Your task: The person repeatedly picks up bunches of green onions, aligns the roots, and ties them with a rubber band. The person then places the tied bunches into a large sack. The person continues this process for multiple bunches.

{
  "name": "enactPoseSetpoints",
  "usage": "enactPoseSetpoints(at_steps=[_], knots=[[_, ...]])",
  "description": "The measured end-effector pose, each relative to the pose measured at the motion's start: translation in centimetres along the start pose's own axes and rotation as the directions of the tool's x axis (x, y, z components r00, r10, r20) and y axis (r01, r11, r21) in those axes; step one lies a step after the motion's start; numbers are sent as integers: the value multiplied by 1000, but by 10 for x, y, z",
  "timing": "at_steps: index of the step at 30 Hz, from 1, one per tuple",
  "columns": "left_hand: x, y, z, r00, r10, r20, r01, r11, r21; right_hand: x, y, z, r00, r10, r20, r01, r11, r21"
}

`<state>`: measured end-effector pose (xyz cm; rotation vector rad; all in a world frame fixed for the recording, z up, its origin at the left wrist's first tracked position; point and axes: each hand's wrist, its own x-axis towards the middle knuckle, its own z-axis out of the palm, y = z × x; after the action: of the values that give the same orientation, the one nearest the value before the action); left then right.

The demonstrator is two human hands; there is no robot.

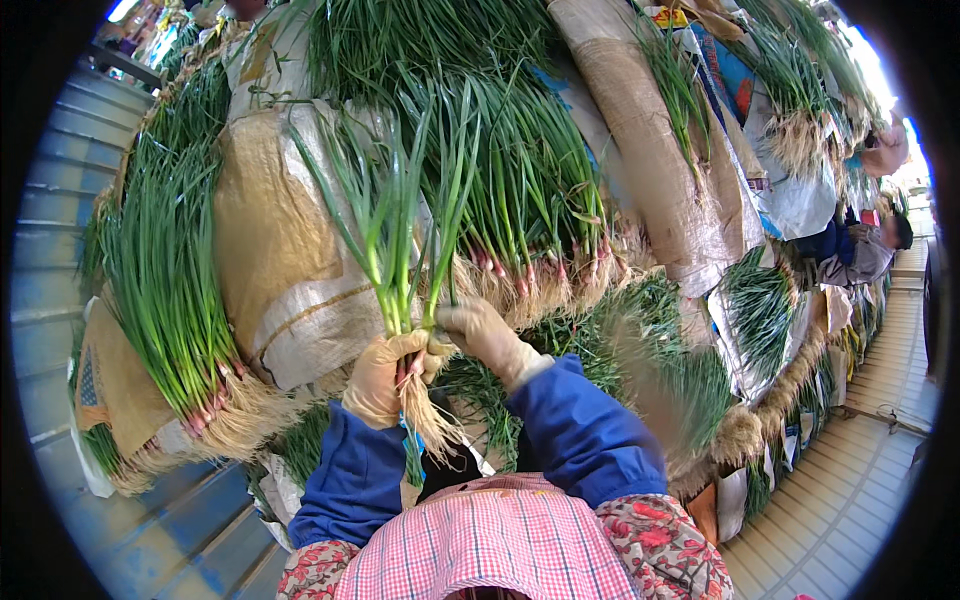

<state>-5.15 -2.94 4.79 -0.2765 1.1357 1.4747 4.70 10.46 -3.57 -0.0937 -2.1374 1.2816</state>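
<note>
My left hand (381, 375), in a pale glove, is closed around the lower stems of a small bunch of green garlic plants (405, 289). Their reddish bulbs and long pale roots hang below the fist, and the leaves fan upward. My right hand (480, 334), also gloved and slightly blurred, is beside the stems, its fingers close to or touching them; whether it grips a stem I cannot tell. Behind the bunch lies a broad pile of the same plants (517, 195), roots towards me. Another pile (176, 300) lies at the left.
A woven sack (289, 225) lies between the piles, and a rolled sack (637, 135) is at the upper right. Loose green leaves (645, 322) cover the ground right of my hands. A seated person (859, 251) is at the far right, near more bundles. Corrugated metal (67, 225) borders the left.
</note>
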Motion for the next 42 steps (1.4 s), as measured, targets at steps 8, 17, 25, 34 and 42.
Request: enactPoseSetpoints(at_steps=[8,17,25,34,42], knots=[[-12,33,-26,992,125,-16,-124,992,26,-62,-24,-34,425,795,432,-461,601,-653],[-2,-4,0,989,-140,50,147,976,-161,1,-40,-21,575,714,399,-805,407,431],[-2,11,-2,988,140,-62,-130,981,141,-41,19,-60,596,758,-265,-801,538,-264],[14,-23,14,998,63,8,-62,920,387,-2,-35,-29,525,784,332,-851,489,190],[16,-12,-5,957,286,41,-288,956,58,-44,46,-68,484,849,-212,-872,489,-32]])
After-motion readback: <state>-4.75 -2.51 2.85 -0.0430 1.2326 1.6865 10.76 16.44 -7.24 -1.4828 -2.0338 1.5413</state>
